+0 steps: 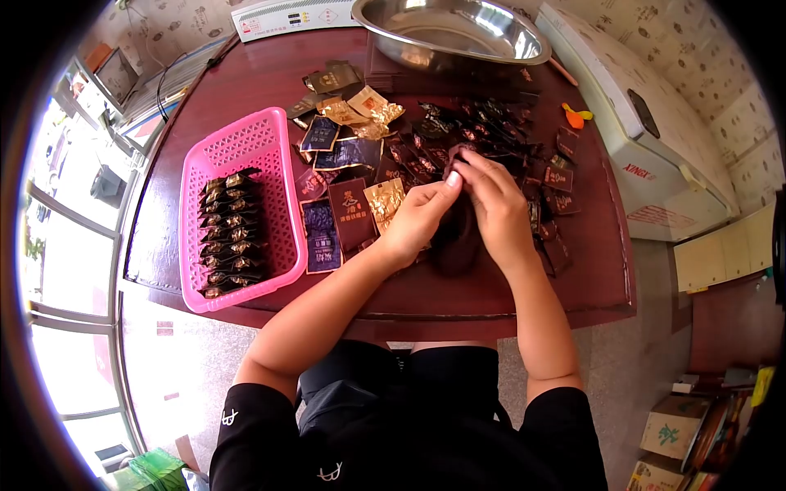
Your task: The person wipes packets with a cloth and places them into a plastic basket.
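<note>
My left hand and my right hand meet over the middle of the table, fingers pinched together on a small dark packet, mostly covered by the fingertips. Below them lies a dark item, partly hidden by the hands. Dark packets are heaped just beyond. Gold packets, blue packets and a brown packet lie left of my left hand. A pink basket at the left holds several dark packets standing in stacked rows.
A steel basin stands at the table's far edge, beside a white appliance. Orange and yellow items lie near the right edge of the table. A white freezer stands beyond that edge.
</note>
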Demonstrator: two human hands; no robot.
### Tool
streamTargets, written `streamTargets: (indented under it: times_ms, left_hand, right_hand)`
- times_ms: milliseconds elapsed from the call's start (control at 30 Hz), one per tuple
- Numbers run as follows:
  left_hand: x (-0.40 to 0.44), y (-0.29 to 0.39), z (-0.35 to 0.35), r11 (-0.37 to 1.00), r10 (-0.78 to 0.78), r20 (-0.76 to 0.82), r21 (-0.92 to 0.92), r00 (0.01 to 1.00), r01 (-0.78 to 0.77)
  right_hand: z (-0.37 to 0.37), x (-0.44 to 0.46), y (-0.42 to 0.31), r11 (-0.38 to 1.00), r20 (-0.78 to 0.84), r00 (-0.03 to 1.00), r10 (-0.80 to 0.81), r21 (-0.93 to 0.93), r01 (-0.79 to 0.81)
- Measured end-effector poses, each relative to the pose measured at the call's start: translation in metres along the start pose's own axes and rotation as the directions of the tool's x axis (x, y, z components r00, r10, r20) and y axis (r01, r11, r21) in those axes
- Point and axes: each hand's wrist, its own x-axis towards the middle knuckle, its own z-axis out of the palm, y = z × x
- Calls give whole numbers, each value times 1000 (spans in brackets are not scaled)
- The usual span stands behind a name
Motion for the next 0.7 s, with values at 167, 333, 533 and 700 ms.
streamTargets:
  times_ms: [167, 333, 533, 700]
  left_hand:
    - [2, 21, 4, 827, -109, -97, -561, 989, 36]
    - [5, 25, -5, 768, 16, -181, -628, 983, -128]
    - [12, 14, -11, 805, 143, -248, -534, 958, -258]
    - [12, 5, -6, 956, 187, -283, -168, 941, -241]
  right_hand:
    - [-9, 1, 23, 992, -235, 964, 121, 61, -109]
    - [-11, -2, 7, 904, -136, 963, 231, 397, -161]
    - [-4, -7, -9, 826, 200, 957, 210, 486, -283]
    - [7, -11, -6, 610, 286, 879, 381, 637, -471]
